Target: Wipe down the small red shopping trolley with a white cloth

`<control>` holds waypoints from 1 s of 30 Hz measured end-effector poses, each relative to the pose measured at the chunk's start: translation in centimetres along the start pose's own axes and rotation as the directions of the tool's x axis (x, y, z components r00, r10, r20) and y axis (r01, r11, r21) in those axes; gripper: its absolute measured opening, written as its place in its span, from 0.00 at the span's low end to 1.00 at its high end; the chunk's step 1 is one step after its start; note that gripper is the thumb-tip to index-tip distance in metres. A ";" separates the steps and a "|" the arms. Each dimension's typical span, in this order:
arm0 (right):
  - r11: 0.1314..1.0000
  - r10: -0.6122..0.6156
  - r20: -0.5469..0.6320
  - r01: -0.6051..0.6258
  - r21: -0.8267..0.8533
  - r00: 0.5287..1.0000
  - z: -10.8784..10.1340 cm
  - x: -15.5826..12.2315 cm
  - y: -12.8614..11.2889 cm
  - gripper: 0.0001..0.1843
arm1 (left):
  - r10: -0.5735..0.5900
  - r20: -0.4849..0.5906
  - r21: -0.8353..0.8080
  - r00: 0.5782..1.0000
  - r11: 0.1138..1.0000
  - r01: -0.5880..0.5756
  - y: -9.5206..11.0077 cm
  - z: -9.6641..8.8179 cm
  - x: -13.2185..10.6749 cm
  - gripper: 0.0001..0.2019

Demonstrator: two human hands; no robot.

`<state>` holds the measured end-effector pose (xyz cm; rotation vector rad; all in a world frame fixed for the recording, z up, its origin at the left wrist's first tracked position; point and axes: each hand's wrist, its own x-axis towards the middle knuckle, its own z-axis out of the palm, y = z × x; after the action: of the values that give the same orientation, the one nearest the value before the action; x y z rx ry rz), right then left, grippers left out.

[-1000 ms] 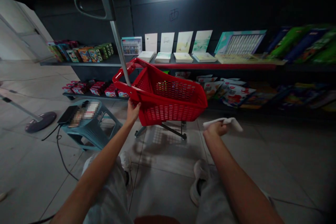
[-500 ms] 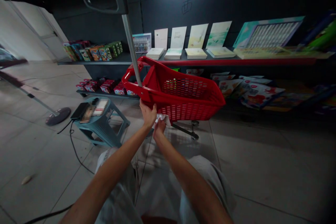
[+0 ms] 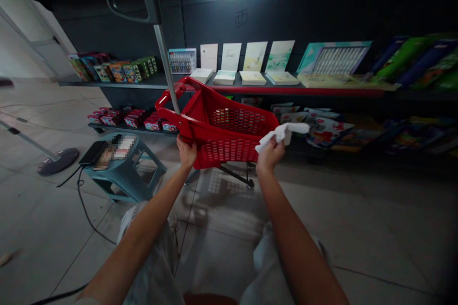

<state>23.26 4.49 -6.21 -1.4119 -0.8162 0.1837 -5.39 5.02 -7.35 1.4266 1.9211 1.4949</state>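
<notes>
A red plastic shopping cart (image 3: 229, 145) with perforated sides stands before me. My left hand (image 3: 187, 152) is closed on its lower rear corner, below the handle; the fingertips are partly hidden behind the plastic. A white cloth (image 3: 286, 132) is bunched in my right hand (image 3: 271, 153), which is raised at the front end of the basket. One end of the cloth sticks out to the right. Whether the cloth touches the basket, I cannot tell.
A blue-grey stool (image 3: 134, 171) carrying a black device (image 3: 93, 153) stands left, its cable on the floor. A metal pole (image 3: 165, 64) rises by the cart handle. Behind, a shelf (image 3: 250, 89) holds books and boxes, with snack bags (image 3: 327, 128) below. A round stand base (image 3: 59, 161) sits far left.
My right hand has moved right and up with the cloth, from beside my left hand to the basket's front end. My left hand stays at the rear corner. The view has shifted right.
</notes>
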 end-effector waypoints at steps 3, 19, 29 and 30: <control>0.927 -0.242 0.301 0.311 -0.210 0.923 -1.2 1.5 -1.2 0.25 | -0.059 -0.017 0.035 0.998 0.998 0.060 0.0 -0.1 -0.2 0.37; 0.703 -0.238 0.826 0.678 -0.216 0.510 -2.6 -4.7 -7.2 0.22 | -0.042 0.289 -0.155 0.956 0.984 0.090 5.2 2.2 -5.0 0.50; 0.724 -0.100 0.951 0.677 -0.131 0.292 -5.4 -8.7 -8.8 0.21 | -0.112 0.129 -0.078 0.985 0.989 0.122 3.1 -1.4 -1.0 0.53; 0.717 -0.096 0.960 0.687 -0.117 0.263 -5.6 -8.8 -8.8 0.21 | -0.113 0.130 -0.079 0.985 0.989 0.124 2.7 -1.9 -0.5 0.53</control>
<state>17.21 -6.72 -1.33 -1.4682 -2.3748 0.3688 -5.22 3.45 -4.36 1.3118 1.8097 1.3841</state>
